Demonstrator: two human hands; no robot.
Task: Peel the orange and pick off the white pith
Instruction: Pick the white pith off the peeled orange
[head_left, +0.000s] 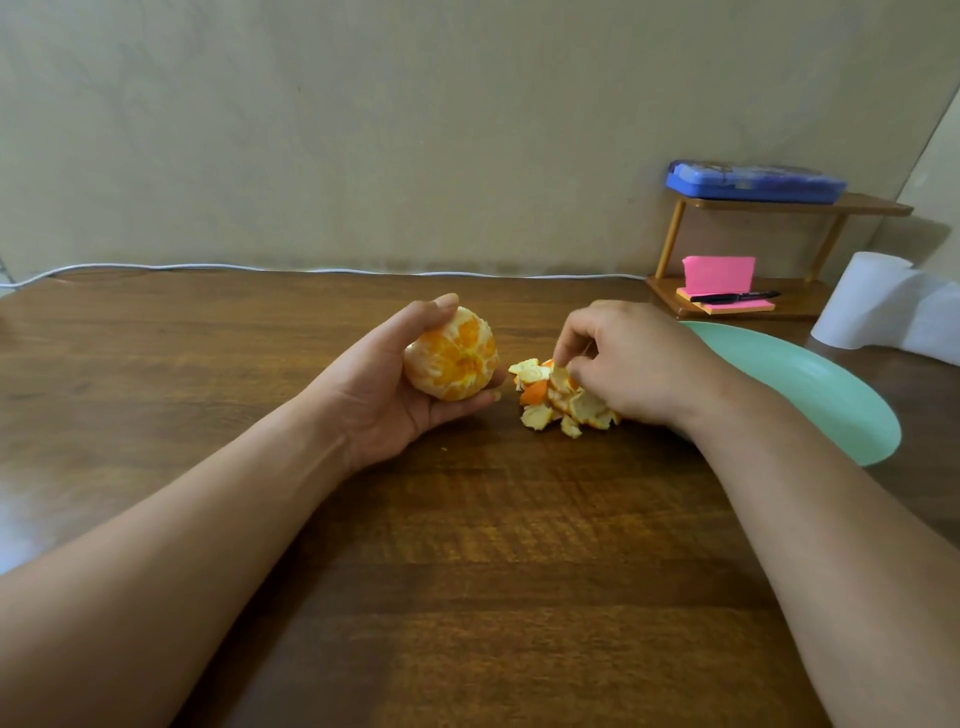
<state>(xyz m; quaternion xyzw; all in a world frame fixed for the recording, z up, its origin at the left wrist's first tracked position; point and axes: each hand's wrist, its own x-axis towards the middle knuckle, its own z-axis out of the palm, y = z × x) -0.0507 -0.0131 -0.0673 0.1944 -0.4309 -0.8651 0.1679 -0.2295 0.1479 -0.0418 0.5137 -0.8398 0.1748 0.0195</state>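
1. Fingers (467, 401) of my left hand (384, 387) are curled under the orange (451, 356) and the thumb lies on its top. The fruit sits in the palm just above the tabletop (467, 571), about midway between the left and right edges and nearer to the far edge.
2. My right hand (634, 358) has its fingertips (565, 340) bent down into the peel pile (561, 400), which lies just right of the orange. Whether they pinch a scrap or only touch the pile, I cannot tell.
3. The skin looks fully off. White pith shows in streaks along the segment lines, so I judge the step in hand is picking off pith.
4. To do it well, I would hold the fruit lightly, so no segment is crushed. I would catch a loose end of pith with a nail and pull along the seam.
5. A plate (810, 384) lies toward the right edge, beyond my right wrist. The scraps are on the table, not on the plate.
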